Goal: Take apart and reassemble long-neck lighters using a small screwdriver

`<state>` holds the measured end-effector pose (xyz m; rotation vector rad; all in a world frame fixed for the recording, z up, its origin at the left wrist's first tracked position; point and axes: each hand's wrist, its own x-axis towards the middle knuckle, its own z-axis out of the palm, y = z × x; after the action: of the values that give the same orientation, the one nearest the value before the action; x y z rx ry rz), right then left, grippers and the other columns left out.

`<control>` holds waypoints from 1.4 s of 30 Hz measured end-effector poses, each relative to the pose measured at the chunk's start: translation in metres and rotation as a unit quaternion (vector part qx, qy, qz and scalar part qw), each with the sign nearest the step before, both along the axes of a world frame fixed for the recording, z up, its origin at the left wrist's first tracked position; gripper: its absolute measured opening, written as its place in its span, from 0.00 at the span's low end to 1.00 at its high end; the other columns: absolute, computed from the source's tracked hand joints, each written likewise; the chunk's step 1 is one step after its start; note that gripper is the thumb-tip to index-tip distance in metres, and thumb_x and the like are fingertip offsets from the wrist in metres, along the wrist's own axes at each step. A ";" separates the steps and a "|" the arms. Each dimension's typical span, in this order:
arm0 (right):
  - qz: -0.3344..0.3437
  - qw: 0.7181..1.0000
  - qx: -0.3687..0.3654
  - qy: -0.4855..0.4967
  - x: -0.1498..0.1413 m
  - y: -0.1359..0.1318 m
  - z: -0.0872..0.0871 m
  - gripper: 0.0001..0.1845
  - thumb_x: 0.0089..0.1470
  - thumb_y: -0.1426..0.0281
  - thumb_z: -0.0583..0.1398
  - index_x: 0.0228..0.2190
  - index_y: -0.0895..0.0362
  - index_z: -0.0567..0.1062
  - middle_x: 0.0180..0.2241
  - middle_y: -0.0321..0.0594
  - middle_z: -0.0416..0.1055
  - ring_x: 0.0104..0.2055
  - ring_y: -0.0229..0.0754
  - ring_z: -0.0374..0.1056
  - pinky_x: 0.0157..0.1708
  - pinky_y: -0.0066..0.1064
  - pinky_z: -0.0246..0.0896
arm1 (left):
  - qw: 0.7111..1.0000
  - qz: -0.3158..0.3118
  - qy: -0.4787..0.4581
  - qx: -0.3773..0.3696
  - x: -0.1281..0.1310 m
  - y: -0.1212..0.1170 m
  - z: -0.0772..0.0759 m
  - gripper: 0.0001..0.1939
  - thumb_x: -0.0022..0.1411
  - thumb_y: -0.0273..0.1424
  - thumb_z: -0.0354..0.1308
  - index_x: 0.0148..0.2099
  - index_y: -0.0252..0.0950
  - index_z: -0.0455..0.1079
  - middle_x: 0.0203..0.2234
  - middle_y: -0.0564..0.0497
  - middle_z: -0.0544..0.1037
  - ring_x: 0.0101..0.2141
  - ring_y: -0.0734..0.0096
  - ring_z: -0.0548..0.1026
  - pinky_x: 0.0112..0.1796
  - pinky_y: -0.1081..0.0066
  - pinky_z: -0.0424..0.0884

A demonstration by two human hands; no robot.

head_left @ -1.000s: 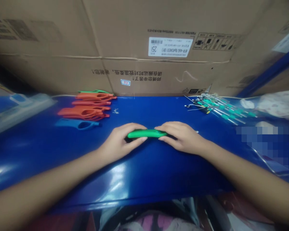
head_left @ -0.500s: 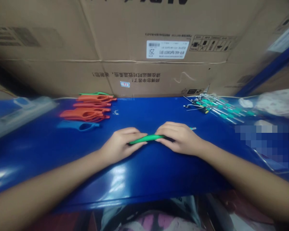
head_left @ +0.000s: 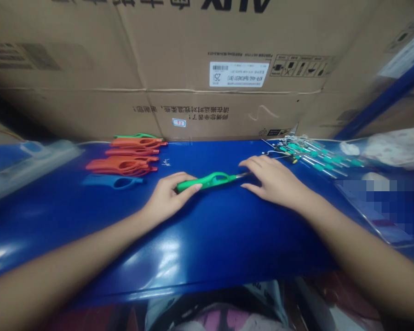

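Observation:
My left hand point(head_left: 170, 193) is closed around the rear of a green stick lighter point(head_left: 212, 180), thumb on its near side. The lighter lies level above the blue table, with an oval trigger opening showing and a dark metal rod point(head_left: 242, 175) at its right end. Beside that rod is my right hand point(head_left: 274, 179), its thumb and fingers apart. The rod's tip runs behind the right fingers, and whether they touch it I cannot tell.
Orange lighter casings point(head_left: 124, 164), a blue one point(head_left: 115, 181) and a green one lie at the left. Turquoise-handled metal rods and wires point(head_left: 317, 154) are heaped back right. A large cardboard box point(head_left: 179, 69) stands behind the blue table point(head_left: 193, 248). A clear plastic bin point(head_left: 37, 161) sits far left.
My right hand has let go of the green lighter, opened its fingers and shifted slightly right and away from me. The lighter's trigger opening and metal rod have come into view.

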<state>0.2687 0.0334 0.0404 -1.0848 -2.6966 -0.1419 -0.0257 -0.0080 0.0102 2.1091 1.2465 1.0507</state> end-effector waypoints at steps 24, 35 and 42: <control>0.105 0.981 -0.114 0.119 -0.001 0.006 -0.007 0.14 0.62 0.64 0.61 0.48 0.56 0.74 0.45 0.46 0.75 0.46 0.47 0.71 0.45 0.40 0.67 | 0.999 -0.011 -0.039 -0.013 -0.001 0.001 0.002 0.13 0.64 0.39 0.63 0.42 0.34 0.79 0.33 0.48 0.80 0.31 0.70 0.76 0.34 0.72 0.70; 0.127 0.977 -0.135 0.104 -0.005 -0.001 -0.010 0.14 0.67 0.68 0.53 0.44 0.57 0.78 0.41 0.46 0.77 0.41 0.45 0.72 0.42 0.38 0.66 | 0.994 -0.084 0.008 0.069 -0.002 -0.004 0.003 0.11 0.65 0.34 0.62 0.45 0.34 0.78 0.34 0.47 0.80 0.33 0.70 0.77 0.36 0.72 0.72; 0.097 0.949 -0.266 0.141 -0.007 -0.008 -0.003 0.11 0.64 0.69 0.57 0.40 0.57 0.79 0.36 0.41 0.77 0.35 0.40 0.70 0.35 0.32 0.64 | 0.983 -0.129 0.065 0.114 -0.007 -0.009 0.003 0.12 0.67 0.32 0.61 0.50 0.33 0.75 0.36 0.46 0.80 0.34 0.69 0.77 0.37 0.72 0.73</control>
<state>0.2614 0.0250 0.0370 -0.8614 -2.6084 0.7556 -0.0327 -0.0173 0.0133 2.4694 0.9105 0.9909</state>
